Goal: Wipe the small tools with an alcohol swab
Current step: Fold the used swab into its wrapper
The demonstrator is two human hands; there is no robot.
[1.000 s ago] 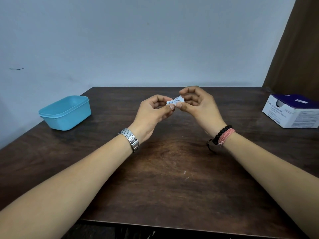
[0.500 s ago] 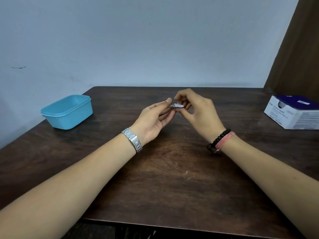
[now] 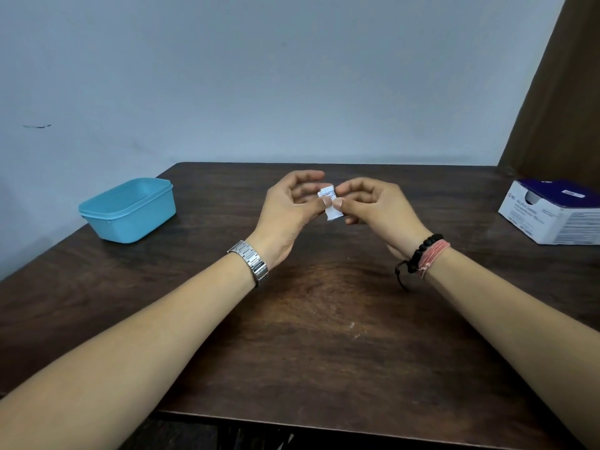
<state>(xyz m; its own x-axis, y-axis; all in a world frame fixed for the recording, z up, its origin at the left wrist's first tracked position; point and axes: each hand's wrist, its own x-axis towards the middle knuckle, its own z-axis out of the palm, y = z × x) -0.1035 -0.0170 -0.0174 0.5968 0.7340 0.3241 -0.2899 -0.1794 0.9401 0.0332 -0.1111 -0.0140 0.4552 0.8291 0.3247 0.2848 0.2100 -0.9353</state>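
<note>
The dark wooden table (image 3: 324,336) fills the lower view, its far edge against a pale wall; at its right edge sits a white and blue carton (image 3: 552,216) with a torn opening on top, and well apart at the left sits a lidded turquoise tub (image 3: 130,209); no small tools show anywhere on the bare wood, so they are either inside that tub or out of view, and I cannot tell which. Above the middle of the table both forearms reach in; the left hand (image 3: 289,206), with a metal watch (image 3: 251,263) on its wrist, and the right hand (image 3: 373,206), wearing a black bead and pink thread bracelet (image 3: 425,254), meet fingertip to fingertip; each pinches a top corner of the swab sachet (image 3: 331,204) between thumb and forefinger, the other fingers loosely curled; the small white packet hangs upright between them, clear of the table. It looks like the tearing step, with wiping not yet begun; the risk is that so narrow a pinch slips off the slick foil, or that a sudden rip flings the wet pad onto the wood and dirties it; a tear started too far in could also split the pad itself.
</note>
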